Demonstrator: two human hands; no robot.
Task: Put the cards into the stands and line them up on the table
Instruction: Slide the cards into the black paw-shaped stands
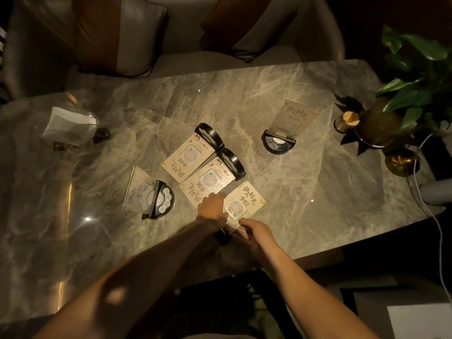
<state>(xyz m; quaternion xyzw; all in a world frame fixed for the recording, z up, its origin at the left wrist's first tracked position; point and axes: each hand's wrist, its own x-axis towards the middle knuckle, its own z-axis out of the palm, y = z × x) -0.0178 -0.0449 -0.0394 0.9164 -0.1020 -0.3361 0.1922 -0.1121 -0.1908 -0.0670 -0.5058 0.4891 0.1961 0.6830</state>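
The cream card marked 02 (245, 200) lies flat near the front edge of the marble table (305, 89). My left hand (211, 209) is closed on its left edge. My right hand (254, 231) pinches its near edge. A dark stand base (221, 237) shows between my wrists, mostly hidden. Cards 09 (188, 157) and 06 (208, 183) lie flat, each with a black stand (209, 135) (232, 165) at its far end. Card 01 (296, 116) stands upright in a stand (278, 143) at the right. Another card (139, 189) sits in a stand (162, 199) at the left.
A napkin holder with white napkins (71, 126) stands at the far left. At the right edge are a potted plant (381, 123), a toothpick cup (347, 121), a gold ornament (401, 160) and a white cable (425, 209). A sofa with cushions (122, 35) lies behind the table.
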